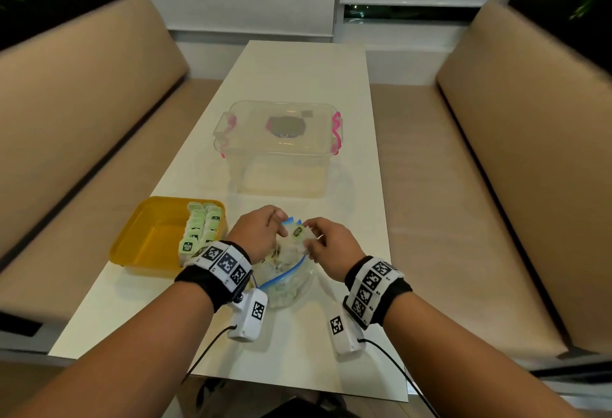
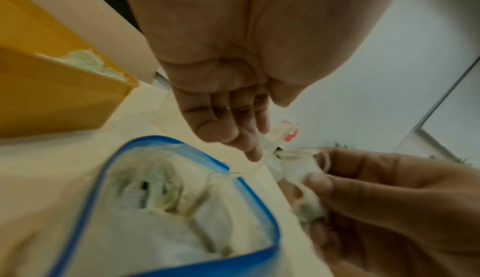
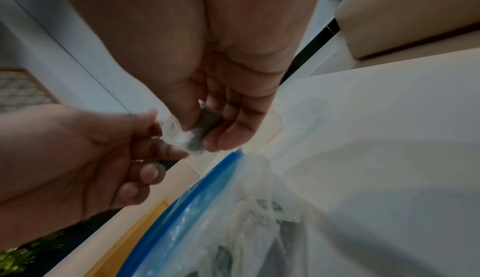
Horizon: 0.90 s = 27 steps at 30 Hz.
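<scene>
To do this step well, I judge, the tea bag (image 1: pixel 296 233) should come away slowly with a light pinch, so that the paper does not tear or its string snag, before it goes to the row in the yellow tray (image 1: pixel 150 235). The right hand (image 1: pixel 331 245) pinches it between thumb and fingers. The left hand (image 1: pixel 261 230) pinches its other edge. It hangs between both hands, just above the open zip bag (image 1: pixel 286 272), with the tray left of the left hand.
</scene>
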Each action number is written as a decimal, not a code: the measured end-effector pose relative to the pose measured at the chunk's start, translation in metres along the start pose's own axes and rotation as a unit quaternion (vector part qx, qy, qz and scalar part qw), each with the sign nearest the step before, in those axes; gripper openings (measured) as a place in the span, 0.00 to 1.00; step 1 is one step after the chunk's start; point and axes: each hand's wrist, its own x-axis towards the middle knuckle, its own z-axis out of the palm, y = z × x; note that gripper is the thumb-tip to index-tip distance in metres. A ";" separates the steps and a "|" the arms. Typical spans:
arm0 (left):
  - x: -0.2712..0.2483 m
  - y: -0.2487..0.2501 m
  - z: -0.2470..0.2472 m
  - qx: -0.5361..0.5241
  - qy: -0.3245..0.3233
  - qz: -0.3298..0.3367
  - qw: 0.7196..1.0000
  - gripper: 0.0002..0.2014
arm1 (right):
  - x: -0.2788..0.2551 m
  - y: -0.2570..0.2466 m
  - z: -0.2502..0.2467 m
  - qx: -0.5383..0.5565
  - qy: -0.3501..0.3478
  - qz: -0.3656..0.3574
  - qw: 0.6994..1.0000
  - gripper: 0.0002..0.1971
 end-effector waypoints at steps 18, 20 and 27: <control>0.003 -0.025 0.024 0.213 -0.093 -0.002 0.973 0.07 | -0.008 0.003 0.001 0.018 0.004 0.017 1.000 0.21; 0.002 -0.023 0.021 0.191 -0.082 0.002 0.978 0.05 | -0.007 0.004 0.003 0.000 0.023 0.020 1.000 0.16; -0.001 -0.019 -0.009 0.100 -0.027 0.066 0.992 0.04 | 0.006 -0.009 0.007 0.027 0.032 0.030 0.999 0.10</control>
